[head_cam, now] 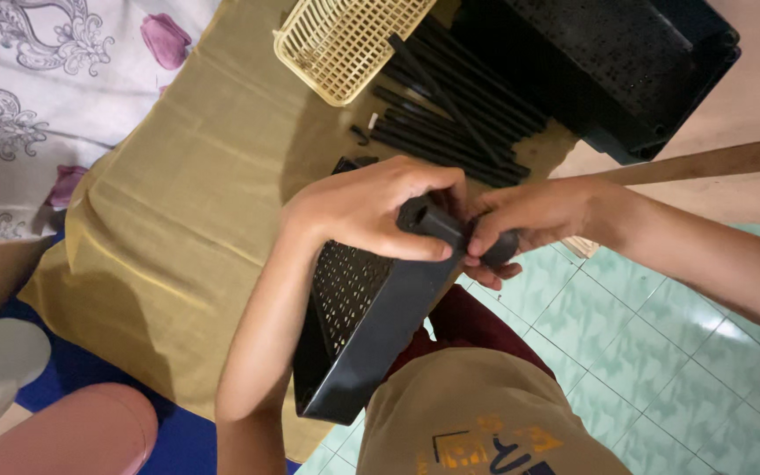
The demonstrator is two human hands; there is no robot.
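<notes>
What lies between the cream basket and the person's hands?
In the head view, a pile of black tubes lies on the olive cloth between the cream basket and both hands.

No packages, labels, signs or screens are in view.

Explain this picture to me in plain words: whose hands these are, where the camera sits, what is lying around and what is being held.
There is no machine here. A person wears one camera on the head, looking down, so both arms reaching in are that person's own. The left hand grips the corner of a black perforated plastic tray tilted against the lap. The right hand holds a short black tube right at that corner; the left fingers wrap around its other end. Farther away, on a mustard-yellow cloth, lies a pile of long black tubes, with a cream plastic basket resting partly over them and another black tray beside it. The floor to the right is pale green tile.
</notes>
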